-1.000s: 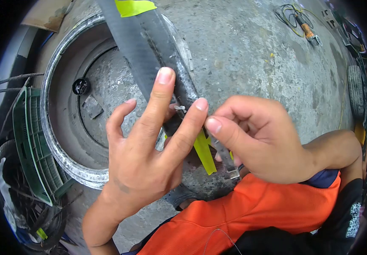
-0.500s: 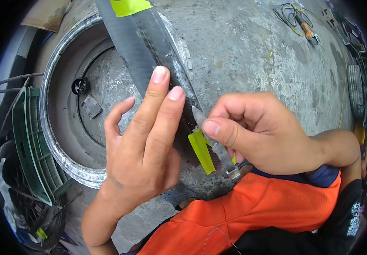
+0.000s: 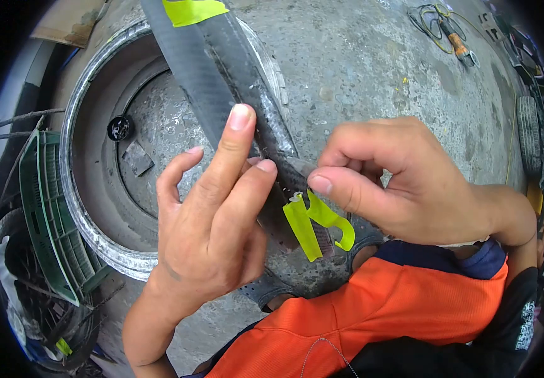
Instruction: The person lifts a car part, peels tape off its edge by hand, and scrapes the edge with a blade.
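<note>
A long dark panel with a woven carbon-fibre look (image 3: 202, 69) slants across the middle, with a seam and a pale, shiny smear along its right side. My left hand (image 3: 212, 208) lies over its lower part, fingers spread and the fingertips at the seam; the thumb is hidden. My right hand (image 3: 391, 183) is closed in a pinch at the panel's right edge. From the pinch a thin, translucent pointed piece (image 3: 300, 165) reaches over the panel; most of it is hidden. Below are yellow-green tape strips (image 3: 303, 233), one end curling free. More yellow-green tape (image 3: 193, 11) crosses the upper panel.
Beneath the panel lies a large round rim (image 3: 73, 170), with a small black cup (image 3: 120, 128) and a grey square piece (image 3: 137, 157) inside. A green crate (image 3: 51, 214) stands left. At upper right are an orange power tool (image 3: 459, 47) with its cord and a tyre (image 3: 527, 135).
My right hand has shifted slightly up, and the pointed piece in it now shows less, at a different angle. The right tape strip's curled end is now uncovered. My left middle finger has moved down slightly.
</note>
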The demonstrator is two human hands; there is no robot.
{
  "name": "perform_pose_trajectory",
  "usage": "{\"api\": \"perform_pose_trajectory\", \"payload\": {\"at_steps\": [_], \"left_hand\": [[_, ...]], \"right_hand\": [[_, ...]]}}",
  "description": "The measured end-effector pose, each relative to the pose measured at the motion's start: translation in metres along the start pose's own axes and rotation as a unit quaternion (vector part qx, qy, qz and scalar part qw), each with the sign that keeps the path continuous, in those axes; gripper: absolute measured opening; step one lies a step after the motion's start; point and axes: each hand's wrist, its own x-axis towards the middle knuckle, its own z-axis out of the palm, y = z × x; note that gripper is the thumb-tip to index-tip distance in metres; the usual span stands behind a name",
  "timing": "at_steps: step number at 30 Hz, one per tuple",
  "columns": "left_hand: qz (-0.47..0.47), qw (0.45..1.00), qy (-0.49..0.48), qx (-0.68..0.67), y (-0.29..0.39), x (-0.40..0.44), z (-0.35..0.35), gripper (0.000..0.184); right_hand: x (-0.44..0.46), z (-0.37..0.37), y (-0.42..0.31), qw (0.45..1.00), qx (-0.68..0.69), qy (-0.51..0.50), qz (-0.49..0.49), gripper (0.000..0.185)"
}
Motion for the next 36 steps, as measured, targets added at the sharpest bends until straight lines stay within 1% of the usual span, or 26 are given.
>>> {"api": "perform_pose_trajectory", "payload": {"at_steps": [2, 3, 5, 6, 7, 9, 12, 15, 18, 19, 21, 23, 24, 26, 27, 29, 30, 32, 34, 36], "left_hand": [[0.005, 1.000, -0.001, 0.002, 0.000, 0.000, -0.001, 0.067], [0.005, 1.000, -0.002, 0.001, 0.000, 0.000, -0.001, 0.067], [0.005, 1.000, -0.003, 0.000, -0.001, 0.000, 0.001, 0.068], [0.014, 1.000, 0.009, -0.004, -0.002, 0.000, 0.003, 0.068], [0.022, 0.999, 0.021, -0.008, -0.002, 0.000, 0.004, 0.068], [0.020, 1.000, 0.022, -0.001, -0.001, 0.002, 0.004, 0.067], [0.022, 0.999, 0.024, 0.017, 0.000, 0.002, 0.006, 0.066], [0.028, 0.999, 0.028, 0.027, -0.002, 0.001, 0.008, 0.066], [0.033, 0.999, 0.031, 0.028, -0.003, -0.001, 0.010, 0.068], [0.034, 0.999, 0.032, 0.028, -0.002, -0.001, 0.010, 0.068], [0.033, 0.999, 0.030, 0.025, -0.001, 0.000, 0.010, 0.070], [0.030, 0.999, 0.028, 0.022, 0.000, -0.001, 0.010, 0.070], [0.026, 0.999, 0.025, 0.017, 0.001, -0.001, 0.010, 0.070], [0.024, 0.999, 0.023, 0.013, 0.003, 0.000, 0.009, 0.070], [0.015, 1.000, 0.008, 0.017, 0.004, 0.000, 0.006, 0.071], [0.009, 1.000, -0.007, 0.022, 0.005, 0.000, 0.002, 0.072], [-0.003, 1.000, -0.018, 0.013, 0.005, 0.000, 0.000, 0.074], [-0.017, 0.999, -0.030, 0.004, 0.003, -0.001, -0.001, 0.075], [-0.020, 0.999, -0.034, -0.030, 0.000, -0.004, -0.001, 0.077], [-0.016, 0.999, -0.028, -0.028, 0.000, -0.004, 0.001, 0.077]], "right_hand": [[0.002, -0.001, 0.004, 0.999, -0.019, 0.017, -0.043, 0.015], [0.003, -0.003, 0.003, 0.999, -0.019, 0.017, -0.043, 0.015], [0.006, -0.008, 0.001, 0.995, -0.082, 0.004, -0.063, 0.013], [0.008, -0.010, 0.002, 0.995, -0.082, 0.003, -0.064, 0.013], [0.010, -0.013, 0.004, 0.987, -0.123, 0.011, -0.107, 0.012], [0.012, -0.016, 0.003, 0.975, -0.163, 0.018, -0.150, 0.012], [0.015, -0.023, -0.009, 0.962, -0.230, 0.007, -0.146, 0.011], [0.016, -0.023, -0.020, 0.952, -0.259, 0.013, -0.164, 0.012], [0.021, -0.020, -0.025, 0.938, -0.277, 0.029, -0.206, 0.013], [0.021, -0.025, -0.017, 0.957, -0.236, 0.004, -0.170, 0.012], [0.019, -0.028, -0.008, 0.971, -0.196, -0.021, -0.133, 0.012], [0.017, -0.024, 0.000, 0.990, -0.103, -0.040, -0.082, 0.012], [0.016, -0.020, 0.004, 0.990, -0.104, -0.041, -0.082, 0.012], [0.013, -0.014, 0.009, 0.999, -0.003, -0.025, -0.037, 0.016], [0.013, -0.010, 0.014, 0.999, -0.004, -0.023, -0.036, 0.016], [0.014, -0.004, 0.019, 0.987, 0.154, -0.028, 0.027, 0.016], [0.013, -0.006, 0.018, 0.988, 0.153, -0.027, 0.026, 0.016], [0.011, -0.009, 0.016, 0.997, 0.003, 0.009, -0.073, 0.014], [0.009, -0.011, 0.012, 0.997, -0.007, 0.013, -0.075, 0.014], [0.008, -0.012, 0.010, 0.997, -0.017, 0.017, -0.077, 0.014]]}}
